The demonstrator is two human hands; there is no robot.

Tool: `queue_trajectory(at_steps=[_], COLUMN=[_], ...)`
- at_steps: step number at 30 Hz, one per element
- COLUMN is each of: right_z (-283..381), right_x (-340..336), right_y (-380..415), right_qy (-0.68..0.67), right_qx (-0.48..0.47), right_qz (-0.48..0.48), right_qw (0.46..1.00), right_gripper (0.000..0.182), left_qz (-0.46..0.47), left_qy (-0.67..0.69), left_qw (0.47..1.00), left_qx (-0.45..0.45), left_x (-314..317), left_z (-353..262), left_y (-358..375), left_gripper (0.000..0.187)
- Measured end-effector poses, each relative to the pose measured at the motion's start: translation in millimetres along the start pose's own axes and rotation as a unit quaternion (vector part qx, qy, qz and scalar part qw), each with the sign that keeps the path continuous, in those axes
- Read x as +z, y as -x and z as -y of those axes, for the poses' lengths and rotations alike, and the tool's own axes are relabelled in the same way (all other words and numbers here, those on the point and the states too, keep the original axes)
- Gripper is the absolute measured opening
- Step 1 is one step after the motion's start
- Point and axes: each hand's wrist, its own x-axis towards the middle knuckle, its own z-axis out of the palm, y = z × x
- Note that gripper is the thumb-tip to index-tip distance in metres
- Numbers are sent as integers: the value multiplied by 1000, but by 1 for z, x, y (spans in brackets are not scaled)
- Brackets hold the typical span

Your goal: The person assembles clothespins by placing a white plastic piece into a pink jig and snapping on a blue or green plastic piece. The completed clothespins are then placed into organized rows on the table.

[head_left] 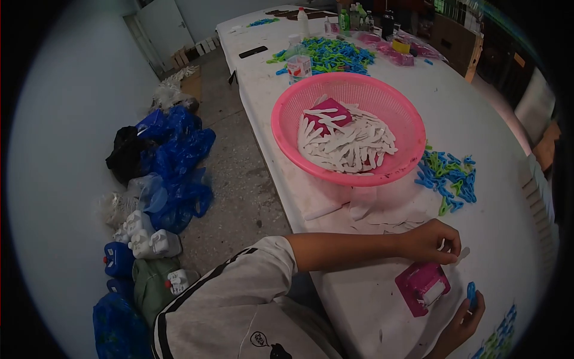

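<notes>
My left hand [431, 240] is closed in a pinch above a magenta block [409, 286]. A small pale flat strip [464, 253] shows at its fingertips, partly hidden. More white strips [433, 292] lie on the block's recessed top. Lower right, my right hand [463, 326] grips a blue plastic clothespin [472, 294] upright between thumb and fingers. Several blue and green clothespins [499, 335] lie at the lower right edge, beyond my right hand.
A pink basket [412, 134] of white strips [353, 143] and magenta pieces stands ahead. Clothespin piles [451, 179] [335, 55] lie beside and behind it. A plastic bottle [298, 63] and black phone [253, 52] are farther back. Blue bags [179, 152] and jugs [164, 243] stand on the floor left.
</notes>
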Motion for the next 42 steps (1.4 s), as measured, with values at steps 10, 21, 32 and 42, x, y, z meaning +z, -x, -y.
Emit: queue_trajectory(at_steps=[10,21,32,42], right_z=[14,41,43,42], right_x=[0,4,8,6], right_y=[6,16,17,18], right_qy=[-135,-288,-313,-289], right_qx=[49,14,53,25], right_qz=[38,46,79,81], right_qw=[989,956,945,954], right_gripper=[38,33,32,33], left_qz=[32,23,55,-14], left_qy=[41,8,-39,122], left_qw=[998,996,995,976], left_qx=[-21,-87,-75,-177], left_x=[4,0,8,13], left_z=[-2,-19,-19,-21], left_y=[1,4,8,10], left_gripper=[11,16,20,17])
